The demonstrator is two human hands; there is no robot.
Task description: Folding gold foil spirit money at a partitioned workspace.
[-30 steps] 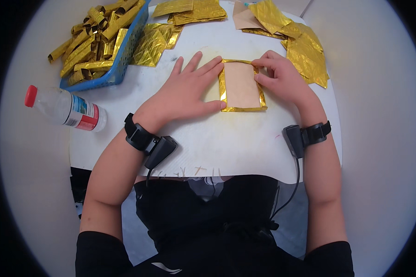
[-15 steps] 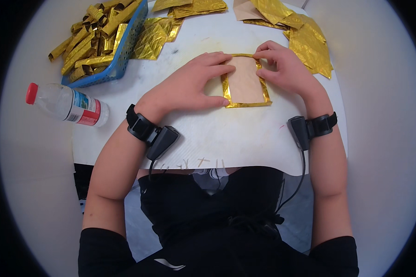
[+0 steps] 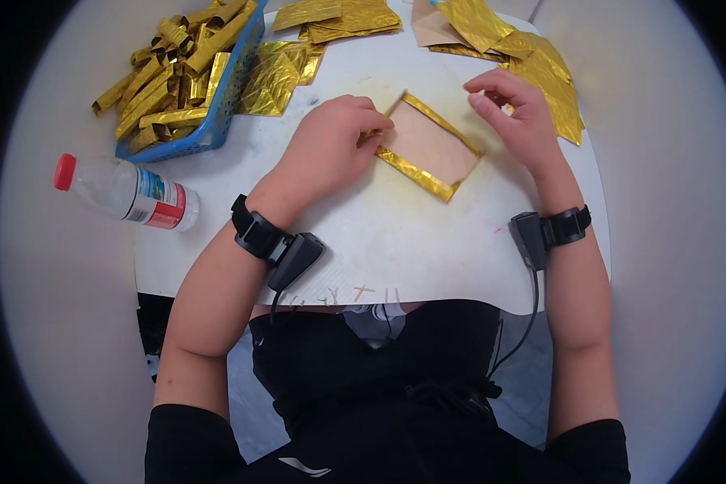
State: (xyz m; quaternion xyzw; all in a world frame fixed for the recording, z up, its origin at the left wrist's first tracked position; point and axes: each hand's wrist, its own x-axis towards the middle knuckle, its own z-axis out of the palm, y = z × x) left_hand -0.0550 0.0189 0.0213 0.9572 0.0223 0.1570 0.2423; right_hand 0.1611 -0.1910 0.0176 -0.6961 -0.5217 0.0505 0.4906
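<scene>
A sheet of gold foil paper (image 3: 431, 143) sits slantwise over the white table, its plain tan side up and gold strips folded along its edges. My left hand (image 3: 335, 145) is closed on its left edge, thumb and fingertips pinching it. Clear of the sheet, past its upper right corner, my right hand (image 3: 518, 113) is loosely curled, with thumb and index tips a little apart and nothing visible between them. Each wrist wears a black strap with a small black device.
A blue basket (image 3: 218, 129) full of rolled gold paper pieces (image 3: 165, 77) stands at the far left. Stacked gold sheets (image 3: 355, 20) lie at the back, more gold sheets (image 3: 544, 81) at the far right. A red-capped plastic bottle (image 3: 129, 194) lies at the left on the table (image 3: 395, 250).
The gold foil paper has turned from square-on to slanted. My left hand has gone from resting flat on it to pinching its left edge. My right hand has let go and drawn away right.
</scene>
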